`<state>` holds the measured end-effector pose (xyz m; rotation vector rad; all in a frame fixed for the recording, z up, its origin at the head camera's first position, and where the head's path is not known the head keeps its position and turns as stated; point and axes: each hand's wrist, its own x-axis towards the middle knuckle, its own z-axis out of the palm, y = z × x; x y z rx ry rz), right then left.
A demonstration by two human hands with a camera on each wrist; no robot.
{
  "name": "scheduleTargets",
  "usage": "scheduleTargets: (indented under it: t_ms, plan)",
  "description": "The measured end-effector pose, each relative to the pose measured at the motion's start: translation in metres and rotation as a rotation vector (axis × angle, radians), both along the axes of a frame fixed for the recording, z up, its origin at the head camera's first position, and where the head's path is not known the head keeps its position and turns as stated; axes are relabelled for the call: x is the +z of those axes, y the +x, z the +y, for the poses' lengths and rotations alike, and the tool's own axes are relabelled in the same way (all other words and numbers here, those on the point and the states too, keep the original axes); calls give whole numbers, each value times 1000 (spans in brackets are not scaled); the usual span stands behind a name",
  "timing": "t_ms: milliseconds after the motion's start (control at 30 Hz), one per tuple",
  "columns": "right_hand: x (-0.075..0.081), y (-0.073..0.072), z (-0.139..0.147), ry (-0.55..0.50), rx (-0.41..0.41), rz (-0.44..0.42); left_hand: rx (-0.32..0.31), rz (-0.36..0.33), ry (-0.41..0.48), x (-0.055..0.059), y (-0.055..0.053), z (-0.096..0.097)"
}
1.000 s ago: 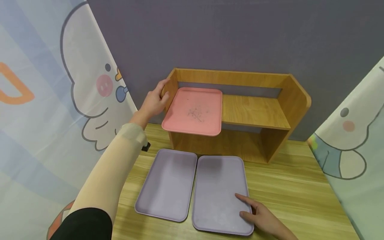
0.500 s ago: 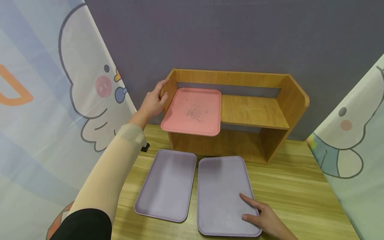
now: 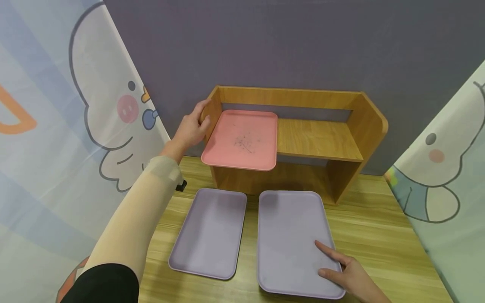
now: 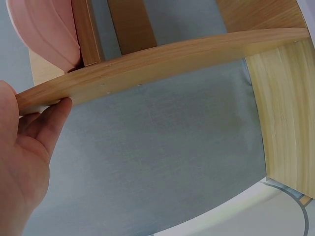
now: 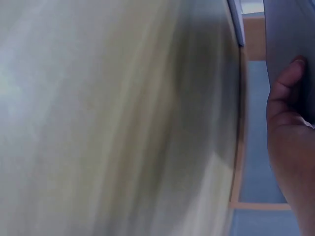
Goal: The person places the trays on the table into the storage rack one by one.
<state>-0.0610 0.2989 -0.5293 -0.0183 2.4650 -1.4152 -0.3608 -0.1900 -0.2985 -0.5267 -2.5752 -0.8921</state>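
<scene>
At lower right, the right hand (image 3: 350, 274) has fingers clamped on the right purple tray (image 3: 291, 235), lower centre; the left hand (image 3: 190, 129) grips the wooden shelf (image 3: 318, 136). Lifting seems underway; next calls for a level hold.

A plain grey wall (image 3: 288, 46) stands behind the surface's (image 3: 382, 235) back edge. By the left edge hangs a pale cloth (image 3: 34, 181) with a big white cartoon animal (image 3: 100, 97). Another cloth (image 3: 467, 252) by the right edge has one too.
</scene>
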Motion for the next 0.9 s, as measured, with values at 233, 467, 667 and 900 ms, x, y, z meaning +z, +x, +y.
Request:
scheduleTargets:
  t_ms: [233, 467, 667, 900]
  plan:
    - [18, -1, 11, 78, -38, -21, -11, -4, 4, 0, -1, 0]
    - [33, 1, 21, 168, -35, 41, -5, -3, 2, -1, -1, -1]
    - [42, 3, 31, 145, -40, 64, 1, 12, -12, 0, -1, -1]
    - [56, 7, 40, 143, -53, 23, 9, 11, -20, 1, 1, 0]
